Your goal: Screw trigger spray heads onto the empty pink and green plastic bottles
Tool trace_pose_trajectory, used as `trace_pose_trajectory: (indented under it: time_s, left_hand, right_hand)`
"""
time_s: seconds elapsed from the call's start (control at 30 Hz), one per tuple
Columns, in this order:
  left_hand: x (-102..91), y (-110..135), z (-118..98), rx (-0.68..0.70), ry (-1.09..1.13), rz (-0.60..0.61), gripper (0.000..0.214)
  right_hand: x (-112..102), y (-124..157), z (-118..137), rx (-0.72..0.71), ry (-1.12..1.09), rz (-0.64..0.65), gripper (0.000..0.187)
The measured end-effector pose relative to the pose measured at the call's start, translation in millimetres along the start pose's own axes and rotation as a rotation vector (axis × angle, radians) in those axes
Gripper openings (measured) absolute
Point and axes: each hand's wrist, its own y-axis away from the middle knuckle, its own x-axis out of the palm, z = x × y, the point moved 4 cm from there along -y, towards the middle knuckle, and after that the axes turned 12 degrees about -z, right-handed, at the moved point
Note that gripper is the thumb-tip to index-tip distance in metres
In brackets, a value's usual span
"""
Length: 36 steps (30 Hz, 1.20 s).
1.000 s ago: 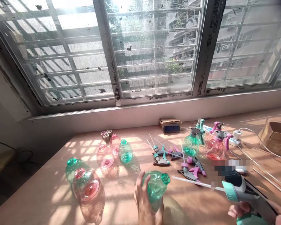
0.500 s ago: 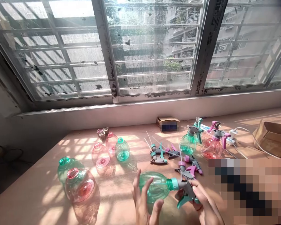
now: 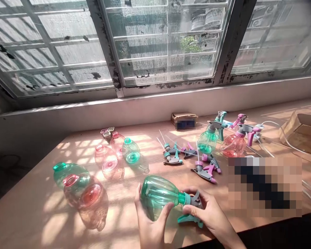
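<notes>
A green see-through spray bottle (image 3: 159, 190) lies on its side in the air over the table, its neck to the right. My left hand (image 3: 152, 221) cups the bottle's body from below, thumb near the neck. At the neck, my right hand (image 3: 207, 209) grips the grey and teal spray head (image 3: 194, 202), thumb and fingers around its collar. The teal trigger (image 3: 188, 219) points down toward me. Beyond my hands lie several loose spray heads (image 3: 173, 159) with thin tubes, in grey with teal or pink.
Open bottles stand at left: a red one (image 3: 83, 193), a green one (image 3: 77, 173), and more behind, near small dark cups (image 3: 107, 133). Spray bottles with heads, green (image 3: 207, 141) and red (image 3: 233, 145), stand at back right beside white cables and a cardboard box (image 3: 303, 133). A small carton (image 3: 184, 121) sits by the wall.
My right hand has moved from the back of the spray head to its collar. My left fingers, spread before, have closed around the bottle. The view has tilted down.
</notes>
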Motion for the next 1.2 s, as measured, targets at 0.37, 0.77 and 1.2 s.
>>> trace_pose_trajectory:
  time_s: [0.37, 0.77, 1.2]
  left_hand:
    - [9.8, 6.8, -8.1, 0.045, 0.049, 0.029, 0.093]
    - [17.1, 1.3, -14.7, -0.277, 0.033, -0.073, 0.087]
    - [-8.0, -19.3, -18.0, -0.120, 0.109, 0.336, 0.102]
  right_hand:
    - [2.8, 0.4, 7.1, -0.086, 0.168, -0.127, 0.037]
    - [10.5, 8.9, 6.6, -0.083, 0.096, -0.050, 0.041]
    - [4.8, 0.0, 1.2, -0.064, 0.122, -0.006, 0.039]
